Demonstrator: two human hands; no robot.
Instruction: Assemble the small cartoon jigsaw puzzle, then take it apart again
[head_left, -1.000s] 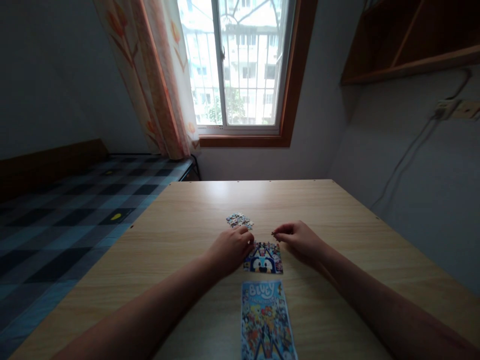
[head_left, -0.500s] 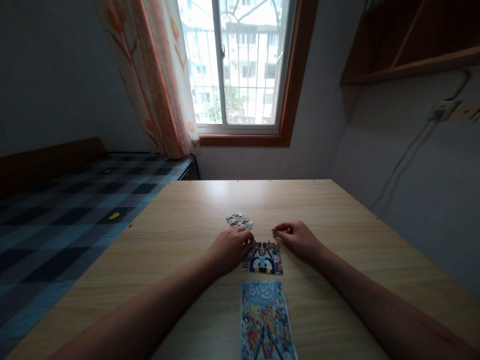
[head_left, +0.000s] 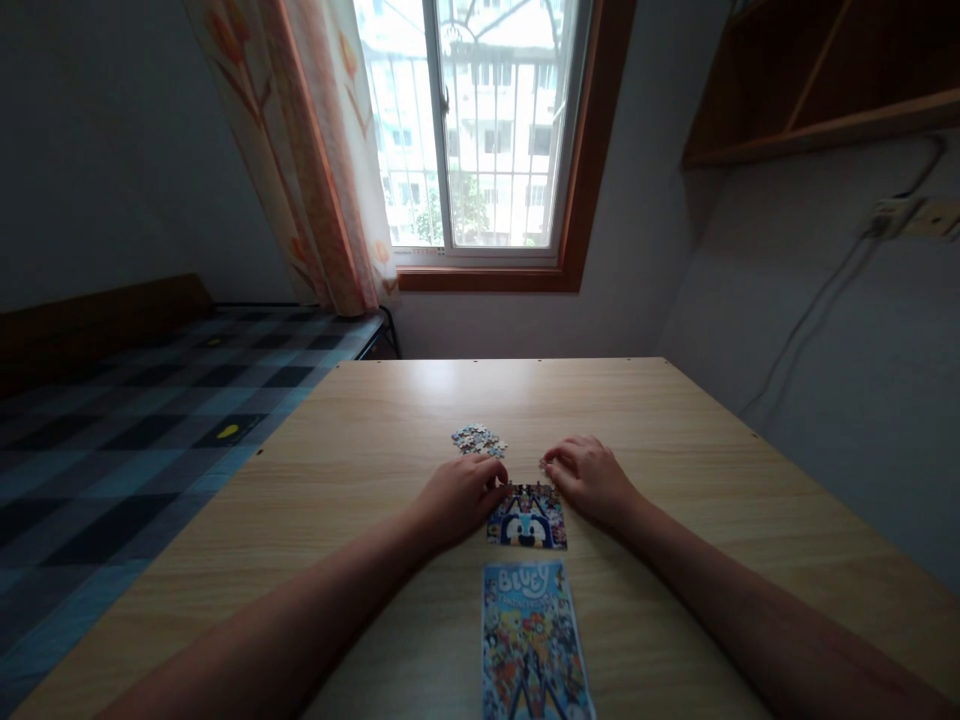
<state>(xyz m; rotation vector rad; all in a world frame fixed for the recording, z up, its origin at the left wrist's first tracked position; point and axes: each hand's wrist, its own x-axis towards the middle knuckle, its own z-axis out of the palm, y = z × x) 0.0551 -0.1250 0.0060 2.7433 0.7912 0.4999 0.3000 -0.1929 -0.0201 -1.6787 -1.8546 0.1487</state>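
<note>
A partly assembled jigsaw puzzle (head_left: 526, 522) with a blue cartoon dog's face lies flat on the table, its upper edge uneven. At its upper left corner, my left hand (head_left: 463, 495) is closed with bent fingers, thumb and fingertips on the puzzle's edge. My right hand (head_left: 592, 475) is just beyond the upper right corner, pinching a small puzzle piece (head_left: 543, 465) between thumb and forefinger. Behind my left hand, loose puzzle pieces (head_left: 478, 438) lie in a pile. Nearer to me is a printed picture sheet (head_left: 531, 635) lettered "BLUEY".
The wooden table (head_left: 300, 560) stretches toward a window (head_left: 495, 150) with a flowered curtain (head_left: 315, 160). On the left is a bed with a checked cover (head_left: 150, 430). A wooden shelf (head_left: 817, 130) and a socket with a cable (head_left: 892, 217) are on the right wall.
My right hand has shifted slightly left with the piece, and its fingers are lower over the puzzle's upper right corner. My left hand stays in place.
</note>
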